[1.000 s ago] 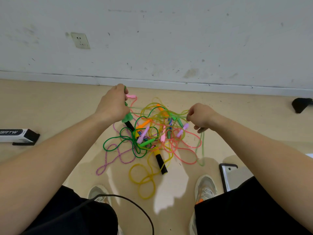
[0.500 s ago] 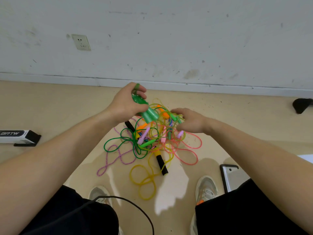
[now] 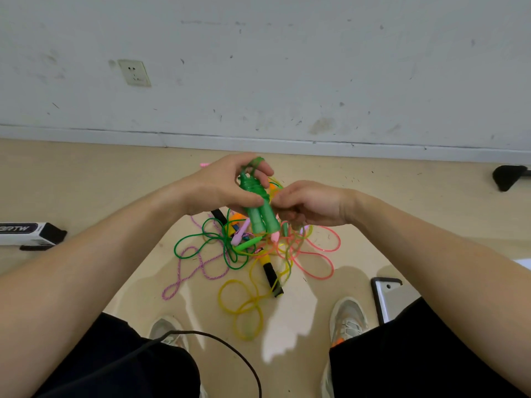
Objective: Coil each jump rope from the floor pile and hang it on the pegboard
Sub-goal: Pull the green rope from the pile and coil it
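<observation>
Beige floor (image 3: 86, 182), box (image 3: 31, 233) reading "BRTW"; left hand (image 3: 221, 185) fingers wrap green handles (image 3: 260, 214); right hand (image 3: 311, 202) curled, hold unclear

The two green handles (image 3: 260, 209) held above the rope pile (image 3: 253, 254) are made of translucent, glossy plastic, ribbed toward the top. Within the pile, the yellow cord (image 3: 219, 295) and pink cord (image 3: 319, 279) are seen as smooth, shiny plastic, while the purple cord (image 3: 165, 294) is braided and matt. A black handle (image 3: 273, 278) in the pile looks matt and foam-like. The floor (image 3: 86, 191) beneath the pile is smooth and glossy. The wall (image 3: 287, 67) behind the pile is matt, painted and scuffed. Mesh cloth is seen on the shoe (image 3: 349, 320) near the pile.
</observation>
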A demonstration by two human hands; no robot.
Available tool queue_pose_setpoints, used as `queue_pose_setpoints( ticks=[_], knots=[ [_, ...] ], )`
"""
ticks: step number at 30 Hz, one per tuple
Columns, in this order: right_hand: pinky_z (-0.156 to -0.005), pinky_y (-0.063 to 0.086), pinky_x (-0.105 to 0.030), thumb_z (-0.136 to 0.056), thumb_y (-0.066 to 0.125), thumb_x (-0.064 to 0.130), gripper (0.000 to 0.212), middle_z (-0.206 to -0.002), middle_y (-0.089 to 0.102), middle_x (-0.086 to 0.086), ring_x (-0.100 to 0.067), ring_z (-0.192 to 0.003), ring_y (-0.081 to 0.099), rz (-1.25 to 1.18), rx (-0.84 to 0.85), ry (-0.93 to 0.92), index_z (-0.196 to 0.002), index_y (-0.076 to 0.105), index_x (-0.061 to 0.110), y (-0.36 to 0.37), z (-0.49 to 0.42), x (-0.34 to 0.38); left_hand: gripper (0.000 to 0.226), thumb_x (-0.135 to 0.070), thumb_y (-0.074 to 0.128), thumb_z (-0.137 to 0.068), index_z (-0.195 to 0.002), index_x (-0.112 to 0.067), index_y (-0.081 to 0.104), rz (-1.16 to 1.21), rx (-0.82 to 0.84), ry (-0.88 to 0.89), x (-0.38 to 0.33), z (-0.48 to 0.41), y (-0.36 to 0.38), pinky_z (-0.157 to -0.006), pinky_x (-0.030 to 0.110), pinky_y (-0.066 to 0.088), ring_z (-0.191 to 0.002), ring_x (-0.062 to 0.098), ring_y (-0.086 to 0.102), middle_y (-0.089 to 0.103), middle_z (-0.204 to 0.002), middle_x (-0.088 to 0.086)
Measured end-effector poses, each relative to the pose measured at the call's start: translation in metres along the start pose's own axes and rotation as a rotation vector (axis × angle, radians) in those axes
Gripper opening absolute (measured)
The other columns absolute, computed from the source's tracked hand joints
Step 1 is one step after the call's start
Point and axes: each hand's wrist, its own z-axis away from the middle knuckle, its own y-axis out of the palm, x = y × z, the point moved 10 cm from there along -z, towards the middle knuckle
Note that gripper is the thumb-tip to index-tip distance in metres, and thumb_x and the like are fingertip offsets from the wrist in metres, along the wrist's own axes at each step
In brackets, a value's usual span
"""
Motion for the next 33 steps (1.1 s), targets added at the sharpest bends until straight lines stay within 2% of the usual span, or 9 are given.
queue_pose_setpoints(
  ticks=[3,7,12,16,19,24,28,31,33],
  knots=[
    [-0.052,0.021,-0.03,-0.101,0.054,0.023,0.046,-0.055,0.041,0.002,-0.014,-0.05,0.028,0.258,-0.056,0.051,-0.055,0.062,0.021,-0.005,0.005,0.0,0.045,0.007,0.073,-0.079,-0.116,-0.014,0.058,-0.061,0.047,-0.032,0.008,-0.001,0.009,-0.058,0.027,0.056,-0.069,0.007,0.065,0.064,-0.101,-0.006],
    [-0.05,0.026,-0.028,-0.095,0.062,0.039,0.04,-0.047,0.037,0.009,-0.017,-0.052,0.03,0.482,-0.232,0.118,-0.061,0.065,0.018,-0.033,0.011,0.002,0.044,0.009,0.07,-0.082,-0.112,-0.021,0.059,-0.143,0.067,-0.069,0.018,-0.002,0.015,-0.065,0.039,0.061,-0.074,0.011,0.066,0.063,-0.104,-0.004],
    [-0.043,0.02,-0.023,-0.1,0.056,0.026,0.031,-0.047,0.035,0.013,-0.008,-0.042,0.026,0.344,-0.217,0.12,-0.078,0.069,0.01,-0.037,0.021,0.01,0.046,0.006,0.071,-0.081,-0.114,-0.023,0.056,-0.238,0.041,-0.061,0.02,-0.005,0.012,-0.065,0.04,0.062,-0.07,0.013,0.066,0.06,-0.105,-0.006],
    [-0.041,0.021,-0.021,-0.1,0.053,0.014,0.034,-0.068,0.052,-0.001,-0.007,-0.044,0.028,0.07,-0.267,0.067,-0.069,0.068,0.009,-0.031,0.021,0.014,0.048,-0.006,0.077,-0.08,-0.119,-0.021,0.053,-0.474,-0.017,-0.019,0.022,-0.012,0.01,-0.066,0.029,0.059,-0.075,0.022,0.064,0.059,-0.103,-0.012],
    [-0.046,0.033,-0.022,-0.098,0.052,0.01,0.025,-0.079,0.062,-0.004,-0.008,-0.046,0.04,-0.083,-0.378,0.011,-0.08,0.068,0.006,-0.021,0.019,0.016,0.052,-0.015,0.082,-0.077,-0.119,-0.021,0.052,-0.626,-0.229,0.047,0.02,-0.019,-0.003,-0.079,0.029,0.051,-0.092,0.018,0.06,0.055,-0.098,-0.018],
    [-0.05,0.045,-0.023,-0.1,0.048,0.007,0.022,-0.077,0.064,-0.003,-0.007,-0.047,0.05,-0.112,-0.642,-0.236,-0.105,0.069,0.007,-0.003,0.023,0.028,0.045,-0.006,0.077,-0.08,-0.117,-0.015,0.053,-0.155,-0.633,0.054,0.034,-0.008,-0.028,-0.08,0.049,0.059,-0.089,0.023,0.063,0.058,-0.101,-0.005],
    [-0.058,0.041,-0.026,-0.097,0.049,0.007,0.028,-0.069,0.06,0.003,-0.006,-0.055,0.047,0.098,-0.809,-0.312,-0.1,0.075,0.016,-0.013,0.03,0.037,0.033,0.005,0.059,-0.094,-0.121,-0.007,0.046,0.407,-0.601,-0.129,0.052,-0.012,-0.011,-0.065,0.036,0.061,-0.07,0.017,0.065,0.052,-0.112,0.007],
    [-0.063,0.045,-0.027,-0.097,0.05,0.008,0.032,-0.077,0.07,-0.004,-0.017,-0.065,0.055,0.221,-0.818,-0.345,-0.108,0.076,0.022,-0.013,0.031,0.042,0.036,0.011,0.049,-0.095,-0.127,-0.003,0.045,0.635,-0.577,-0.215,0.056,-0.017,-0.012,-0.072,0.043,0.062,-0.086,0.027,0.064,0.052,-0.107,0.005],
    [-0.059,0.039,-0.025,-0.097,0.049,0.006,0.029,-0.067,0.062,-0.004,-0.018,-0.062,0.048,0.373,-0.796,-0.411,-0.1,0.075,0.017,-0.004,0.03,0.052,0.036,0.014,0.048,-0.094,-0.125,-0.004,0.044,0.621,-0.587,-0.198,0.055,-0.018,-0.016,-0.081,0.049,0.059,-0.098,0.027,0.06,0.053,-0.102,0.003]
  ],
)
